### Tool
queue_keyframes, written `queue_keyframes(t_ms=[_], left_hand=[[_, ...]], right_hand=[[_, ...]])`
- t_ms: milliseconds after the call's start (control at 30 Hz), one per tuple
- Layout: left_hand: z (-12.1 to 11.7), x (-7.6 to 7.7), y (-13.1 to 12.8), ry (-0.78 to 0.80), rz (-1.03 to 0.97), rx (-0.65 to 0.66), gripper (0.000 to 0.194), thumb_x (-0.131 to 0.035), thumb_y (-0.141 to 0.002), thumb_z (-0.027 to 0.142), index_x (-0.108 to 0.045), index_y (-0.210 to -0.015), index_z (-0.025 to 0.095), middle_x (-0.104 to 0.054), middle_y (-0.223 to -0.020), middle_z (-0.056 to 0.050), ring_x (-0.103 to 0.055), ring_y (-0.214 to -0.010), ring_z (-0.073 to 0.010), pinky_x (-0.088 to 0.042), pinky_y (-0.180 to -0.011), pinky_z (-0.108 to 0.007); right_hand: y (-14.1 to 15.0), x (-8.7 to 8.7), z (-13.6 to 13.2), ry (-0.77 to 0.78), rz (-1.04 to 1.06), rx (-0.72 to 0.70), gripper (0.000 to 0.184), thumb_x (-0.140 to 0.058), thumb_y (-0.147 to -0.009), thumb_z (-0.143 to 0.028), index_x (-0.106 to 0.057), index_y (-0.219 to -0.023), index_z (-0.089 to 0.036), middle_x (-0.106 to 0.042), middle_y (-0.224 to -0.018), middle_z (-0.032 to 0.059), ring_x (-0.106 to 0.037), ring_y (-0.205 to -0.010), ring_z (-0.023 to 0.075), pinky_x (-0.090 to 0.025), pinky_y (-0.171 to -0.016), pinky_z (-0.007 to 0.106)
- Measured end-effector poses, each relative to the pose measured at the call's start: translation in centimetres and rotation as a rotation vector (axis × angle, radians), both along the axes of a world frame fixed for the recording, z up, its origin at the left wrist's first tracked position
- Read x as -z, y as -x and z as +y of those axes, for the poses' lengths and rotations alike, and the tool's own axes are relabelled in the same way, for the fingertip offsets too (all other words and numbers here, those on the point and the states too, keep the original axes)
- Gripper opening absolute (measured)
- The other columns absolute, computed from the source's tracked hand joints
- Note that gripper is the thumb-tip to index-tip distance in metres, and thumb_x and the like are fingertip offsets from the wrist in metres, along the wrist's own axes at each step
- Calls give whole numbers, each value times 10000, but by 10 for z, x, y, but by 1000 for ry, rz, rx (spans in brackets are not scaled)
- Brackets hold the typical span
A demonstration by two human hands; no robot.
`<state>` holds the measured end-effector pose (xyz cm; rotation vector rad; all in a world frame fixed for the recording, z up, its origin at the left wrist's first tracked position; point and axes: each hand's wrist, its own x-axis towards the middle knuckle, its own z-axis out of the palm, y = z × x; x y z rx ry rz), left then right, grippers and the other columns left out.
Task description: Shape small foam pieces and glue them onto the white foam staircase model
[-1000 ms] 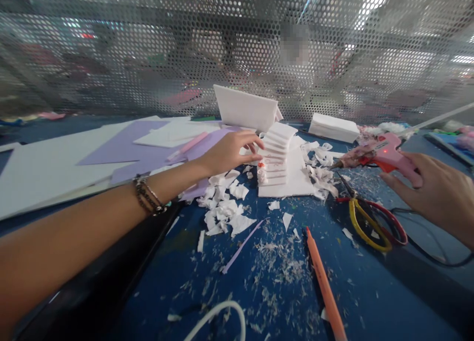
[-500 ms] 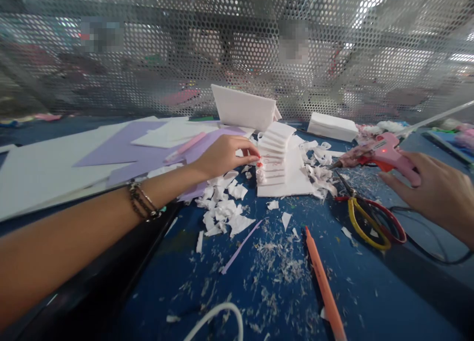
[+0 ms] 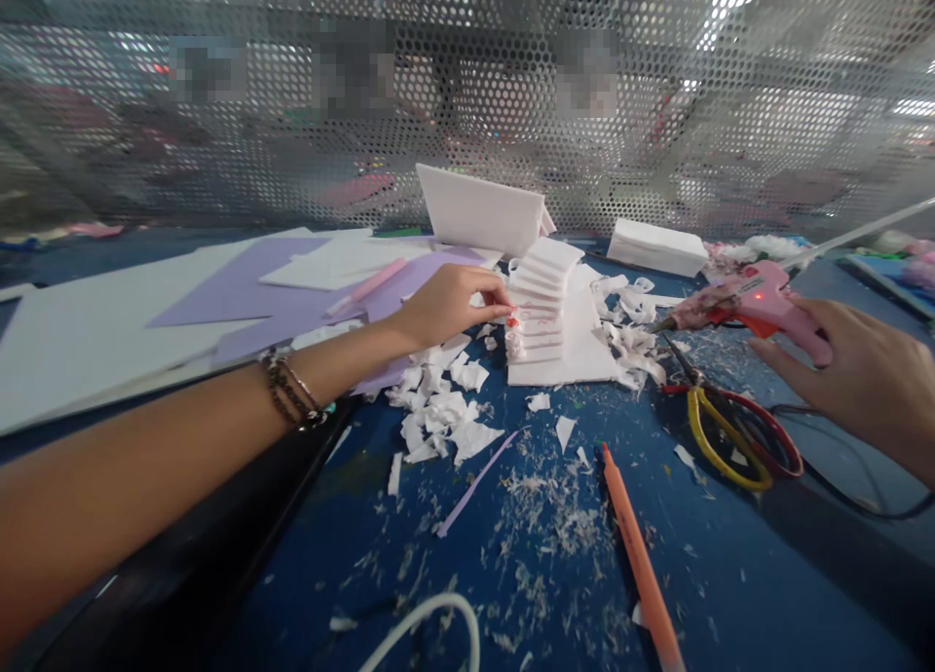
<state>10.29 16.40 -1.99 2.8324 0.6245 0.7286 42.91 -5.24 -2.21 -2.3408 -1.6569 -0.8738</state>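
Note:
A small white foam staircase [image 3: 551,307] stands on a white base sheet on the blue table [image 3: 555,575]. My left hand [image 3: 449,304] reaches to its left side, fingers pinched against the lower steps beside a small red mark. Whether something is held in the pinch is hidden. My right hand [image 3: 862,380] is at the right and holds the handle of a pink glue gun [image 3: 745,302], its nozzle pointing left toward the staircase and a red light showing on it.
White foam scraps [image 3: 445,409] lie around the model. Scissors with yellow and red handles [image 3: 730,438] lie under the gun, an orange pencil [image 3: 639,560] nearer me. White and purple sheets [image 3: 241,292] lie at left, white foam blocks [image 3: 657,248] behind, a perforated metal screen [image 3: 467,97] beyond.
My left hand's fingers have drawn from spread over the steps into a pinch at the staircase's left side. My right hand and the glue gun have hardly moved.

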Motion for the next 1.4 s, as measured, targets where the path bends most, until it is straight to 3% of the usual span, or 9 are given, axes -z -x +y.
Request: queue_keyframes(t_ms=[833, 1033, 1267, 1400], left_hand=[[4, -6, -1, -28, 28, 86, 262, -510, -813, 384, -673, -762, 185, -660, -764, -20, -575, -701, -126, -406, -698, -249], [-1, -10, 3, 12, -48, 24, 286, -461, -835, 340, -669, -839, 144, -651, -830, -53, -580, -777, -145, -416, -749, -258], [1, -7, 9, -229, 135, 65, 301, -427, -807, 184, -652, -995, 255, -579, -1023, -50, -540, -857, -153, -370, -810, -305], [3, -2, 15, -323, 144, 35, 319, -439, -804, 152, -632, -1022, 281, -570, -1060, -49, -540, -865, -150, -321, -815, -335]], right_hand=[[-2, 0, -2, -17, -7, 10, 446, -439, -702, -643, -468, -924, -258, -609, -755, 11, -559, -594, 207, -277, -432, 231], [-3, 0, -3, -1, -13, 24, 464, -429, -707, -649, -472, -940, -250, -632, -817, 25, -585, -626, 228, -287, -440, 236], [-7, 2, -3, -5, 7, 36, 494, -438, -704, -649, -484, -1001, -257, -641, -873, 21, -607, -688, 232, -271, -433, 231], [-8, 3, -3, -14, 3, 31, 525, -444, -698, -650, -486, -1035, -250, -648, -884, 34, -604, -697, 231, -288, -448, 237]])
